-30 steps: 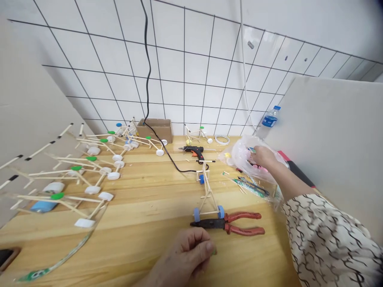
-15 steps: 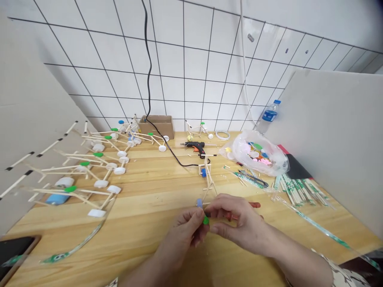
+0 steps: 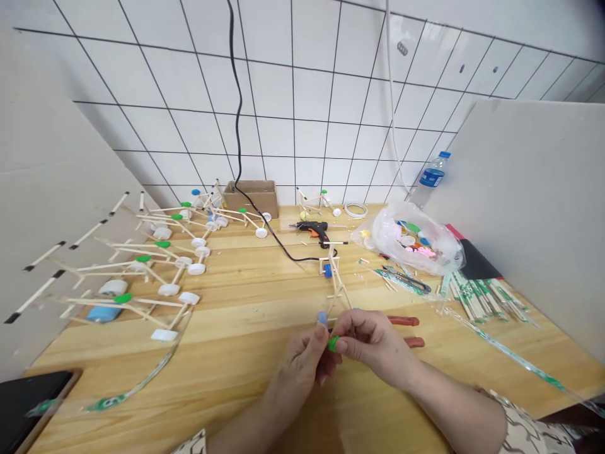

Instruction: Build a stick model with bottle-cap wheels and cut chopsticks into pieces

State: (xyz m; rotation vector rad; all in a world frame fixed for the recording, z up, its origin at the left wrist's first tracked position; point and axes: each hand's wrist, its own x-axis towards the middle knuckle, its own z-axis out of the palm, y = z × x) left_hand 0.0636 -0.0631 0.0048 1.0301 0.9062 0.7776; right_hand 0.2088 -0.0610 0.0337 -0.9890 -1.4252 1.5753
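Observation:
My left hand (image 3: 302, 359) pinches a small green plastic piece (image 3: 333, 343) from the left side. From the right, the thumb and fingers of my right hand (image 3: 378, 347) close on the same piece, which is mostly covered by fingers. Just beyond my hands stands a stick-built tricycle model (image 3: 336, 284) with a blue wheel (image 3: 328, 271) at its far end; a pale blue wheel (image 3: 322, 317) shows beside my left fingertips. Red-handled pliers (image 3: 404, 321) lie partly hidden behind my right hand.
Several finished-looking stick tricycles (image 3: 142, 301) with green seats line the left side. A glue gun (image 3: 312, 228), a cardboard box (image 3: 253, 200), a bag of coloured caps (image 3: 382, 243), a cutter (image 3: 406, 280), wrapped sticks (image 3: 486, 299) and a water bottle (image 3: 432, 176) lie farther off. A phone (image 3: 38, 403) rests front left.
My right thumb has come in against the green piece; before, it was apart from it. More of the pliers' handles shows now. The whole view has shifted slightly.

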